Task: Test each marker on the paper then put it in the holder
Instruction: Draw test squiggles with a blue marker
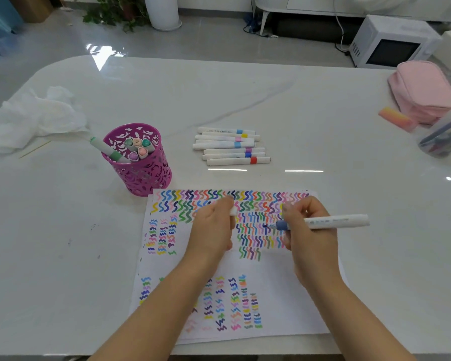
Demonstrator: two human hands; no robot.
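Nothing legible anywhere. Faint grey print along the barrel of the white blue-collared marker (333, 221) over the squiggle-covered white paper sheet (284, 295) — too blurred to read. Small dark print on the topmost white marker of the loose pile (220, 130) on the pale marbled counter (323, 113) — likewise unreadable.

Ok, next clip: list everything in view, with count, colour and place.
table: one, white marble, under everything
paper: one, white with coloured squiggles, near edge
holder: one, purple, left of paper
stowed markers: six, pastel caps, in holder
loose markers: about eight, white, behind paper
tissue: one, white, far left
pouch: one, pink, far right
microwave: one, white, on floor
marker: one, white, blue tip on paper
cap: one, white, above paper
left hand: pinches cap
right hand: grips marker
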